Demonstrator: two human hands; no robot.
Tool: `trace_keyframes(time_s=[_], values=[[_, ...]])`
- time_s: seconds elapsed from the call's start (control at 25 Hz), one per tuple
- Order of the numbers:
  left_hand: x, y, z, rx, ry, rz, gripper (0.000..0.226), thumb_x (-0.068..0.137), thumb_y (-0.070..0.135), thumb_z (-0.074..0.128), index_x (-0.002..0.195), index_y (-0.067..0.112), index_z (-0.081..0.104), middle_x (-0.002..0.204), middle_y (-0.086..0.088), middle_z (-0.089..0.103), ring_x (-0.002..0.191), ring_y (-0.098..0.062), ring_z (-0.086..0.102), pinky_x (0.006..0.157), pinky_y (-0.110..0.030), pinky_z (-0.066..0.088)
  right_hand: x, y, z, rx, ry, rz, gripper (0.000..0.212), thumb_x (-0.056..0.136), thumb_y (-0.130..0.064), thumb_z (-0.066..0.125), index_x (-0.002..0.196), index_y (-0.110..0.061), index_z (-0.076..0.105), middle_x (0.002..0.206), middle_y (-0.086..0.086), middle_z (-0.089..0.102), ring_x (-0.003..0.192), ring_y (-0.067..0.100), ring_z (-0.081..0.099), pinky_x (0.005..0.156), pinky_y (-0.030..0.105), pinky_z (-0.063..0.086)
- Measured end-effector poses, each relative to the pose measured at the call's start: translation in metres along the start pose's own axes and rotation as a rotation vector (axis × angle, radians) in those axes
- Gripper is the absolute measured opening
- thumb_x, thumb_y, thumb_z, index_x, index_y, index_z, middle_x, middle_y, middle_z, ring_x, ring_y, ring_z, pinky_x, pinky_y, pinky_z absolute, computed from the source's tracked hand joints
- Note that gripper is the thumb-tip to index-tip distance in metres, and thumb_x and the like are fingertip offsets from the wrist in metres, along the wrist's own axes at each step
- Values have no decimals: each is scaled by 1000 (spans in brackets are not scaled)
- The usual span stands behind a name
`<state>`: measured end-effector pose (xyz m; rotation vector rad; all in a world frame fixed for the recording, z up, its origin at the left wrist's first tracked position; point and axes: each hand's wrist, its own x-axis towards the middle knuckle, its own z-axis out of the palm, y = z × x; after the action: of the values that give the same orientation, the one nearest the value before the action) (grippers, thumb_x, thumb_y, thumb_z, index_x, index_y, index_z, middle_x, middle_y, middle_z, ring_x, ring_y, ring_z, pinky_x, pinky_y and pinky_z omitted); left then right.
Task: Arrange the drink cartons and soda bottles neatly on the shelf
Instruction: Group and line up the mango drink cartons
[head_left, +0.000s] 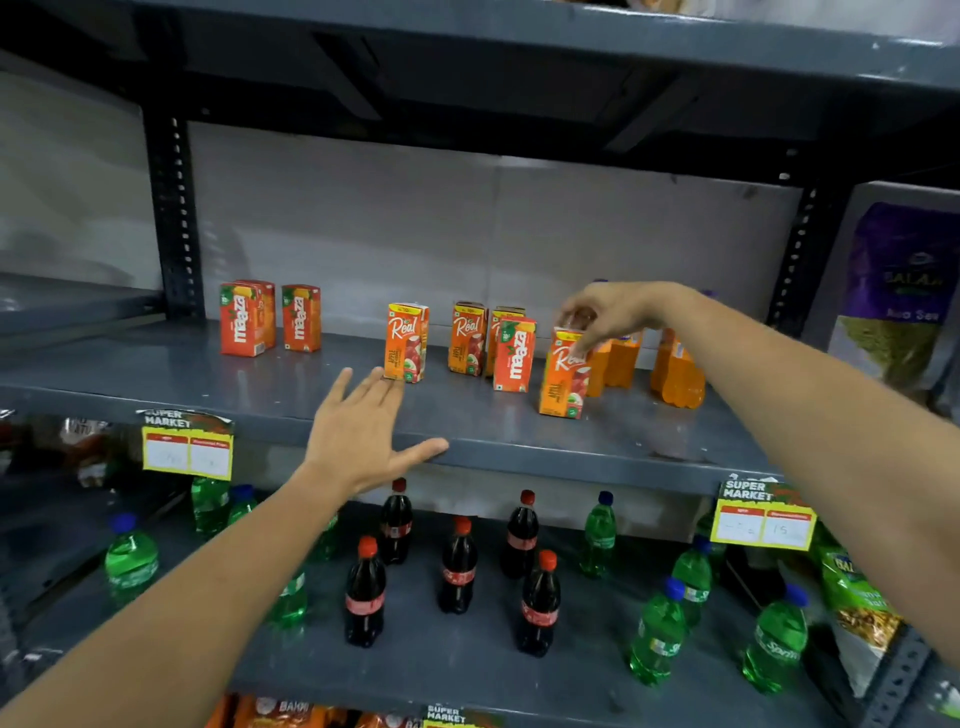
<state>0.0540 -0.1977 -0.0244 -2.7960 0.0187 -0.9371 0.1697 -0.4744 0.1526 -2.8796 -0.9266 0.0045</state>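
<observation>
With cartons scattered along the shelf (156, 374), the right hand (605, 312) closes its fingers (584, 343) on the top of a tilted Real carton (563, 382) beside the Maaza carton (514, 356), while the left hand (358, 431) hovers open and empty near another; next, likely stand it in line.

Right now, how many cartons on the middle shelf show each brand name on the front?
Maaza cartons: 3
Real cartons: 3
Total: 6, not counting cartons tucked behind others, whose fronts are hidden.
</observation>
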Motion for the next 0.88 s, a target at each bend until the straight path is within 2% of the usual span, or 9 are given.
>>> trace_keyframes(time_s=[0.28, 0.44, 0.52, 0.6, 0.64, 0.68, 0.76, 0.8, 0.88], values=[[6, -18, 3, -21, 1, 79, 115, 67, 90, -2, 142, 12, 34, 149, -6, 38, 142, -17, 21, 118, -44, -1, 55, -68, 15, -82, 24, -67, 53, 82, -24, 69, 130, -12, 49, 128, 11, 58, 114, 25, 57, 97, 38, 47], [7, -20, 7, -50, 37, 72, 114, 68, 90, 1, 140, 12, 39, 146, -5, 43, 140, -18, 27, 118, -46, 6, 68, -68, 14, -33, 23, -67, 54, 81, -32, 69, 128, -16, 50, 125, 6, 59, 111, 22, 58, 93, 36, 49], [7, -20, 8, -67, 50, 69, 113, 68, 90, 2, 140, 12, 39, 146, -5, 44, 139, -18, 29, 118, -45, 8, 66, -57, 9, 89, 177, -99, 47, 81, -39, 67, 120, -16, 57, 118, 5, 62, 103, 17, 59, 86, 34, 52], [7, -20, 9, -80, 64, 69, 112, 68, 90, 3, 140, 12, 39, 145, -5, 45, 138, -18, 31, 118, -45, 10, 65, -41, 7, 188, 415, -110, 31, 85, -33, 61, 111, -16, 61, 115, 7, 63, 93, 12, 58, 75, 25, 49], [6, -20, 10, -83, 70, 67, 111, 69, 90, 3, 139, 12, 40, 144, -5, 46, 138, -18, 32, 118, -44, 11, 66, -33, 8, 182, 454, -89, 27, 87, -27, 59, 112, -17, 60, 116, 8, 62, 95, 13, 59, 75, 23, 47], [6, -20, 9, -86, 75, 66, 111, 69, 89, 3, 138, 12, 41, 143, -5, 47, 137, -18, 33, 118, -44, 12, 67, -27, 9, 126, 409, -61, 30, 87, -24, 58, 116, -18, 57, 119, 8, 60, 101, 17, 58, 80, 25, 46], [6, -20, 9, -90, 85, 64, 110, 70, 89, 5, 136, 11, 44, 141, -6, 49, 136, -18, 36, 117, -44, 14, 72, -20, 19, -66, 180, -15, 45, 86, -27, 63, 128, -20, 49, 128, 6, 55, 117, 22, 52, 91, 32, 43], [7, -19, 10, -90, 89, 62, 109, 70, 89, 6, 136, 11, 45, 140, -6, 51, 135, -19, 37, 117, -44, 15, 75, -19, 24, -118, 118, -10, 50, 85, -27, 64, 131, -20, 46, 131, 6, 53, 120, 23, 50, 93, 33, 41], [7, -19, 9, -90, 88, 51, 108, 70, 89, 8, 135, 11, 45, 139, -6, 52, 134, -19, 39, 116, -44, 15, 76, -15, 28, -115, 137, -30, 49, 84, -25, 66, 129, -19, 48, 131, 8, 54, 117, 23, 52, 91, 32, 43]])
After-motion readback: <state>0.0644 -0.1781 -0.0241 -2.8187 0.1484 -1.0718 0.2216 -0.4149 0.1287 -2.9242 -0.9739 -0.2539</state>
